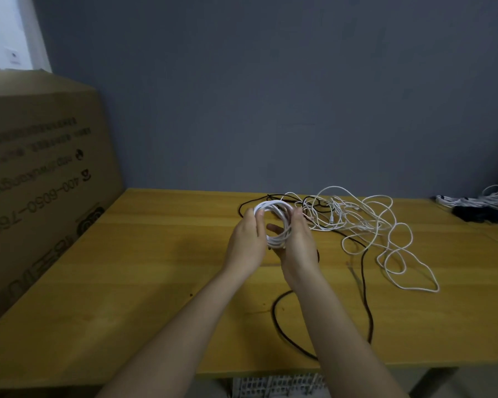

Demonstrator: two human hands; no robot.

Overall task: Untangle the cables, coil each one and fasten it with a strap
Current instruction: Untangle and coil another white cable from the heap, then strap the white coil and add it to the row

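Observation:
A coiled white cable is held upright above the yellow wooden table, between both hands. My left hand grips the coil's left side with the thumb on its top edge. My right hand grips its right and lower side, fingers curled through the ring. To the right lies a tangle of loose white cables mixed with a black cable that loops toward the table's front edge. No strap is visible.
A large cardboard box stands against the table's left side. At the far right lie more bundled white cables and a dark object. A grey wall rises behind the table.

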